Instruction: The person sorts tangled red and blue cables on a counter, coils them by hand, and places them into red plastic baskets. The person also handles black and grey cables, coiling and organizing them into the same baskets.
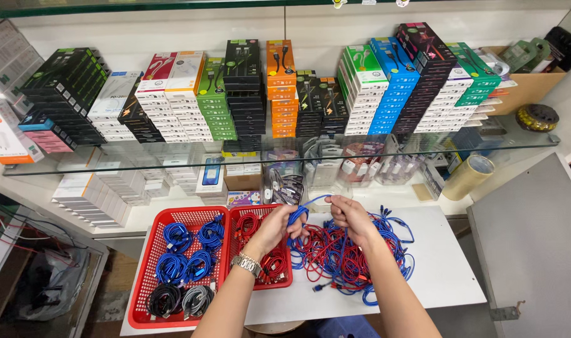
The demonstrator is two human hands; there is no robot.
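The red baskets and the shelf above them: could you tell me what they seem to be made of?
The two red baskets look like moulded plastic: uniform glossy red with a regular grid of openings in walls and floor. The shelf looks like clear glass: boxes below show through it, its front edge is greenish, and the stacked boxes reflect faintly in it. The left hand and right hand hold a blue cable, apparently braided.

This is looking like a small shop selling phone accessories. Stacks of slim cardboard retail boxes (248,94) in black, white, green, orange and blue are standing in rows along a clear glass shelf (173,161), with more white boxes (98,194) sitting beneath it. Two red plastic mesh baskets (149,250) are holding coiled blue, black and grey cables on a white counter (442,269), beside a tangled heap of red and blue cables (342,256).
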